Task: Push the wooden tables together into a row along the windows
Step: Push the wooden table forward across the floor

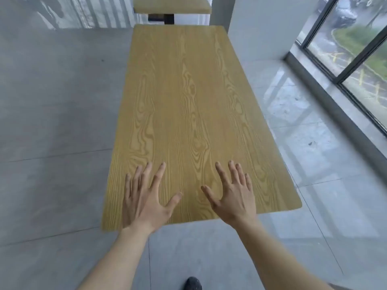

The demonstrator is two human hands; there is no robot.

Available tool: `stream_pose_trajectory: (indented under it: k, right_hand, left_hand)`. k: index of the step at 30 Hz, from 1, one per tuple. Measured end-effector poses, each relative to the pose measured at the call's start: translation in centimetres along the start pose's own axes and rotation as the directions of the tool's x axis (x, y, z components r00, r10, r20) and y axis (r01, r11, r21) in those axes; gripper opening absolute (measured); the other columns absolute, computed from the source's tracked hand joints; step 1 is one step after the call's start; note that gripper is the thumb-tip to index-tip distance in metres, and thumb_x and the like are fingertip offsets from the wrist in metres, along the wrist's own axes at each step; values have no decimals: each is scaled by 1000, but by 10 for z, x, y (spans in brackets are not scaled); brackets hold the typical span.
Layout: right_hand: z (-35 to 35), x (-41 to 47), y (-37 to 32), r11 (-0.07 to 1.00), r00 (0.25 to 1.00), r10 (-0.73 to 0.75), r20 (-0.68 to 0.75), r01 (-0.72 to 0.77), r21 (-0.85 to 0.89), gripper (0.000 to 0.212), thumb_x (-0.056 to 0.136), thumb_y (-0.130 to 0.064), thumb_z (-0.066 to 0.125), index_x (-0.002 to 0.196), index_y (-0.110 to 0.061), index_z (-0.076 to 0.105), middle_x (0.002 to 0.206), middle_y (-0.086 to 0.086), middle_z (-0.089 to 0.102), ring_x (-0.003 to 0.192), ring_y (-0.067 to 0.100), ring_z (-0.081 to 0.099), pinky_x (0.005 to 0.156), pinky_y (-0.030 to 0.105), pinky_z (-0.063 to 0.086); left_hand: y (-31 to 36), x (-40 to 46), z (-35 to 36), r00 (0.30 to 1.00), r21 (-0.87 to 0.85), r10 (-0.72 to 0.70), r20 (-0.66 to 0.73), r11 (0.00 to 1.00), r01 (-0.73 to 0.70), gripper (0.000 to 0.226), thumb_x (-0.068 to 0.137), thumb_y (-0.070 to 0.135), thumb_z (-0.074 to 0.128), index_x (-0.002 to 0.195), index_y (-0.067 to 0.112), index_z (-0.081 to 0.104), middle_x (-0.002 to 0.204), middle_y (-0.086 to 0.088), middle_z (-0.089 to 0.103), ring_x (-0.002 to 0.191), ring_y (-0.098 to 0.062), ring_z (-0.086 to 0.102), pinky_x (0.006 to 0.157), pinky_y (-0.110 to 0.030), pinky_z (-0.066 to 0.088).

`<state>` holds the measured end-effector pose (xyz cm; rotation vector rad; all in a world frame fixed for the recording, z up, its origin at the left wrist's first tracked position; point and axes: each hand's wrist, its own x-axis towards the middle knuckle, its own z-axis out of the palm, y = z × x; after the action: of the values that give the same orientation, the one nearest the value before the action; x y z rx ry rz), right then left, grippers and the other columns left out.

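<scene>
**Count of items in view**

Wooden desks: 2. One near desk, full top visible, centre of scene. One far desk, only its near edge in frame, directly beyond the first, with a gap between them.

Hands: 2. Left hand and right hand, both with fingers spread, over the near end of the near desk.

Shoes: 1, dark shoe, near edge, only the toe showing.

Windows: 1 dark-framed window, far right; at least 3 panes counted.

Pillars: 1, white pillar, far right of the desks.
</scene>
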<state>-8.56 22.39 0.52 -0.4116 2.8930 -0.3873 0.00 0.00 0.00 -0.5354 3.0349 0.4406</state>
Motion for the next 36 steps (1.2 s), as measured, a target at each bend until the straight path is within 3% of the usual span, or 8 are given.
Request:
stream_pose_trajectory:
  k: [5, 9, 17, 36]
  right_hand:
    - [37, 3, 14, 998, 994, -53, -97, 50, -33, 86, 93, -86, 19, 164, -37, 15, 174, 7, 10, 161, 26, -3, 130, 52, 5]
    - [62, 4, 26, 995, 989, -85, -120, 79, -56, 84, 95, -84, 22, 164, -36, 20, 174, 8, 13, 161, 28, 0, 129, 54, 4]
    - [79, 5, 32, 991, 967, -110, -232, 88, -103, 77, 97, -76, 28, 161, -33, 33, 171, 9, 24, 160, 30, 11, 128, 55, 10]
    - [80, 22, 35, 987, 958, -129, -257, 98, -128, 80, 93, -78, 34, 158, -30, 40, 169, 11, 29, 159, 33, 16, 127, 57, 13]
  left_hand:
    - [-8, -1, 42, 996, -11, 36, -78, 999, -37, 91, 86, 85, 30, 163, 40, 13, 173, -3, 14, 160, -26, 5, 128, -50, -1]
    - [-14, 0, 71, 992, -15, 67, -108, 998, -69, 90, 88, 86, 24, 163, 37, 18, 172, -4, 18, 160, -26, 9, 128, -52, 4]
    - [-13, 2, 82, 986, 13, 63, -155, 998, -62, 86, 90, 85, 25, 160, 34, 32, 169, -2, 28, 159, -25, 11, 128, -52, 7]
    - [-10, 16, 81, 982, 6, 40, -183, 999, -40, 81, 89, 81, 35, 155, 35, 42, 165, 0, 38, 157, -25, 20, 127, -53, 14]
